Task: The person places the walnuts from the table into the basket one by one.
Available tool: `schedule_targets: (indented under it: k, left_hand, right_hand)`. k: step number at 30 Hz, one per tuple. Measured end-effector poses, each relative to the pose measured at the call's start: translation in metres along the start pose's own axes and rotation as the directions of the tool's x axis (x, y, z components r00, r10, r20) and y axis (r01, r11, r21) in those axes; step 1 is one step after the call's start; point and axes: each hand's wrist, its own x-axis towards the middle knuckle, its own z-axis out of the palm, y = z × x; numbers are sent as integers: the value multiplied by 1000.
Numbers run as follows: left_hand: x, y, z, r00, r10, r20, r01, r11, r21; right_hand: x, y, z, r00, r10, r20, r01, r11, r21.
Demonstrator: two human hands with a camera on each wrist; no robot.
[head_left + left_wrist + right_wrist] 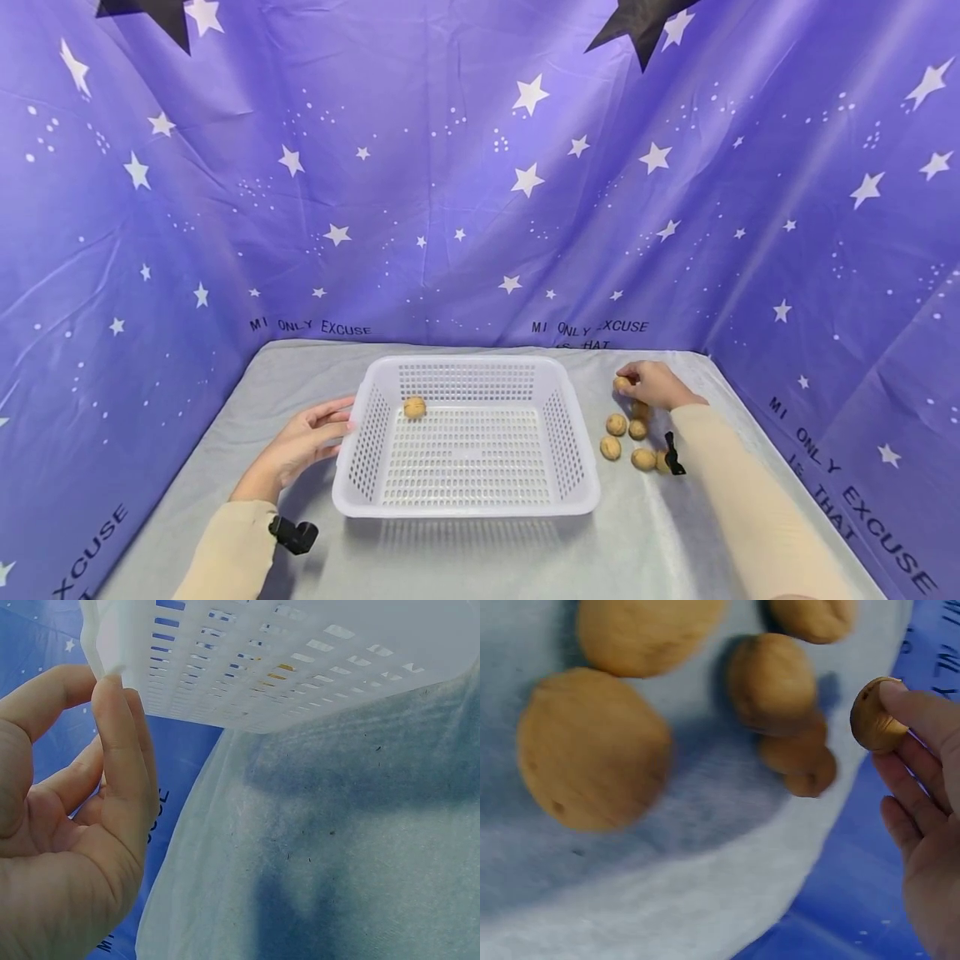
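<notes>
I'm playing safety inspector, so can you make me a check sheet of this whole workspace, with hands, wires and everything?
Surface: pale grey cloth, with a few small dark specks in the left wrist view.
Job's things: a white basket with one walnut inside; several loose walnuts on the cloth, to the basket's right.
Clutter: nothing seen.
Left hand: touches the basket's left side.
Right hand: pinches another walnut.
Wrists: a black device on each.
Cables: nothing seen.
Surroundings: purple-blue hanging fabric with stars and printed words, behind and on both sides.
</notes>
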Motion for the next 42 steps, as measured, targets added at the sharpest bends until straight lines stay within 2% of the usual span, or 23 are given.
schedule_targets:
  k: [6, 13, 18, 22, 30, 38, 42]
  left_hand:
    - [0, 1, 1, 1000, 5, 4, -5, 1000, -14]
    - [0, 0, 0, 1000, 9, 22, -9, 1000, -25]
    - [0, -1, 0, 1000, 3, 18, -3, 1000, -19]
    - [-1, 0, 1, 1000, -1, 10, 2, 1000, -16]
    - [-1, 2, 1, 1000, -1, 10, 1, 1000, -20]
    - [0, 1, 1, 1000, -2, 6, 2, 1000, -16]
    - [0, 1, 0, 1000, 0, 11, 0, 1000, -14]
  right_hand:
    - [4, -17, -25, 995, -92, -49, 93, 996, 5]
    - [9, -49, -46, 976, -193, -98, 187, 980, -70]
    - [12, -85, -54, 961, -262, -94, 257, 965, -62]
    - [16, -120, -52, 943, -325, -70, 321, 945, -64]
    - [39, -178, -24, 892, -451, 21, 451, 890, -60]
    - [64, -219, 29, 855, -500, 136, 506, 863, -9]
    - [75, -232, 57, 850, -496, 177, 504, 864, 0]
